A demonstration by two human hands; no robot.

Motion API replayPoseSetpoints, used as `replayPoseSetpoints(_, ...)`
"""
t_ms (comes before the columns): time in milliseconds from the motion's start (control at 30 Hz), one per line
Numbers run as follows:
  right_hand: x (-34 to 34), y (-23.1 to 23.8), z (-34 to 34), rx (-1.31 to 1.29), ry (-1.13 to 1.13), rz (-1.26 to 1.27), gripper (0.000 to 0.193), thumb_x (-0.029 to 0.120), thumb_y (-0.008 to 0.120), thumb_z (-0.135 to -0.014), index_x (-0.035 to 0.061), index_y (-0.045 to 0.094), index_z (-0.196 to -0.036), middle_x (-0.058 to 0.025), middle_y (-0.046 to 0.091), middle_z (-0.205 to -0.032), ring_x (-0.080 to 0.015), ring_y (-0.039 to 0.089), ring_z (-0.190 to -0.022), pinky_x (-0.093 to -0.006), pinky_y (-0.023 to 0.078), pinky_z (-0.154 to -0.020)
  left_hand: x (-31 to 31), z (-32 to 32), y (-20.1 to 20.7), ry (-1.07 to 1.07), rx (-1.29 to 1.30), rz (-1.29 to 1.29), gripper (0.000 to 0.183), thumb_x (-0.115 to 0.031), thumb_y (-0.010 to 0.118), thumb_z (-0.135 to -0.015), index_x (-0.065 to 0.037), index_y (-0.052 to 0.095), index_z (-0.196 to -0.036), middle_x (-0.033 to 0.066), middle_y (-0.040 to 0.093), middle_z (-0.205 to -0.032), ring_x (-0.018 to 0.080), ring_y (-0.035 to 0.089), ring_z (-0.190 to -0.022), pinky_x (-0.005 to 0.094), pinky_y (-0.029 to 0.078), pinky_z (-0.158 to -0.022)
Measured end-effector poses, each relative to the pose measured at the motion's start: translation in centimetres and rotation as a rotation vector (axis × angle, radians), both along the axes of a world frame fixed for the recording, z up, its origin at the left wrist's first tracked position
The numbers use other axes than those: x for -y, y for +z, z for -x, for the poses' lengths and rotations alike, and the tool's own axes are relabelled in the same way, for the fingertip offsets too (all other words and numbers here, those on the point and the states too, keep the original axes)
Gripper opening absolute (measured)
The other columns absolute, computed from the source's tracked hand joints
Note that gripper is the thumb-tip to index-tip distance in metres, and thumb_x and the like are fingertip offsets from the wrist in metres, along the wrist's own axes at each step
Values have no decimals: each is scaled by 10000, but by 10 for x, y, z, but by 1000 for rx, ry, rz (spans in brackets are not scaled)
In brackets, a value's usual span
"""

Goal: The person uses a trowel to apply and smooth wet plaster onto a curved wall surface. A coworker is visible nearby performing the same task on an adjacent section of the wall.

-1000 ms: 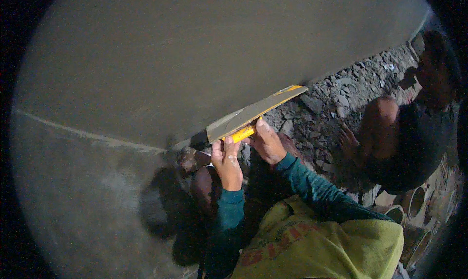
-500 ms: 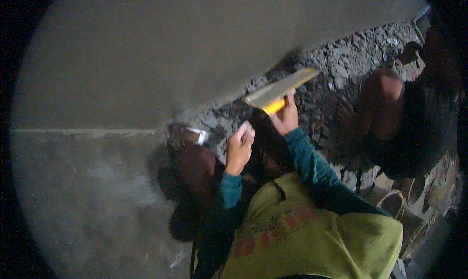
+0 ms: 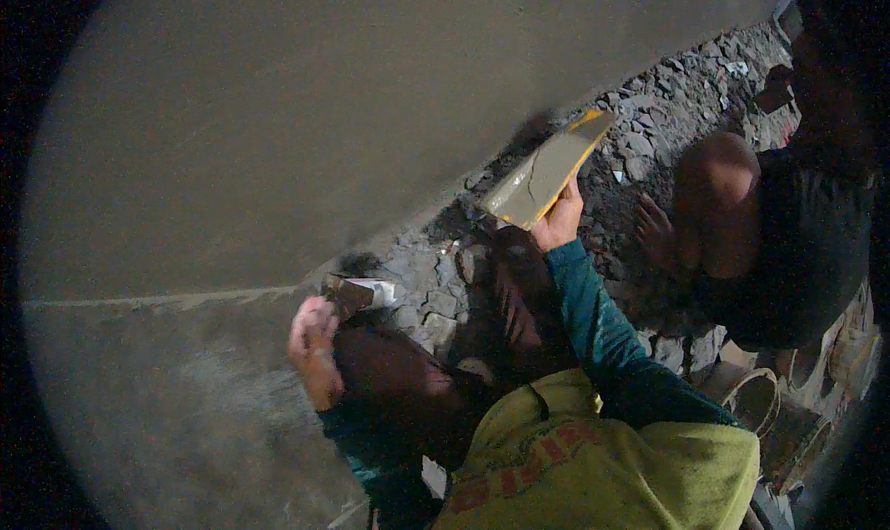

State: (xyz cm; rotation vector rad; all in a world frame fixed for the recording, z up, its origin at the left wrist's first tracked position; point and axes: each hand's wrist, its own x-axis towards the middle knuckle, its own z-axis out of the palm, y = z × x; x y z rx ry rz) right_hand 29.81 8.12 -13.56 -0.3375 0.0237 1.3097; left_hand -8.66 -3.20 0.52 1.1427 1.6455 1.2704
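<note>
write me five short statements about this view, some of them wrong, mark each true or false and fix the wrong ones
1. The person's right-hand grip holds a yellow-edged flat tool. True.
2. Both grips are on that tool. False: the left-hand grip is away from it, out to the left.
3. Broken stones lie along the edge of the large grey surface. True.
4. The person's forearms are covered in red cloth. False: the sleeves are blue-green.
5. Another person is at the left side of the picture. False: that person is at the right.
</note>
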Motion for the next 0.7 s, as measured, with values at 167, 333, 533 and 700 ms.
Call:
replayPoseSetpoints(167, -35, 7, -51, 382, -193, -13, 422, 391, 435, -1056, 71, 544, -1309, -66, 632, -1207, -237, 630, -1082, -394, 532, -941, -5, 41, -25, 118, -23, 116, 474, -329, 598, -1006, 22, 561, -1324, 135, 636, -1243, 256, 623, -1147, 390, 500, -985)
replayPoseSetpoints(333, -85, 61, -87, 313, -62, -76, 383, 404, 480, -1035, 76, 599, -1192, -48, 672, -1061, -181, 653, -900, -333, 535, -746, 85, 177, -201, 59, -355, 39, 370, -332, 659, -959, -34, 676, -1177, 63, 698, -1034, 216, 663, -952, 365, 545, -797)
replayPoseSetpoints(533, -150, 127, -128, 885, -296, -34, 306, 391, 613, -977, 87, 619, -936, 30, 498, -653, -93, 473, -514, -254, 385, -465, 129, 158, -288, 155, -933, 397, 404, -372, 579, -976, -28, 710, -1141, 158, 724, -884, 308, 690, -803, 410, 538, -714)
replayPoseSetpoints(700, -176, 145, -137, 1261, -587, 65, 366, 383, 694, -928, 19, 665, -894, 27, 535, -685, -44, 479, -581, -226, 372, -502, 126, 99, -279, 264, -916, 475, 529, -477, 492, -988, -31, 698, -1186, 204, 724, -914, 368, 693, -823, 445, 535, -725)
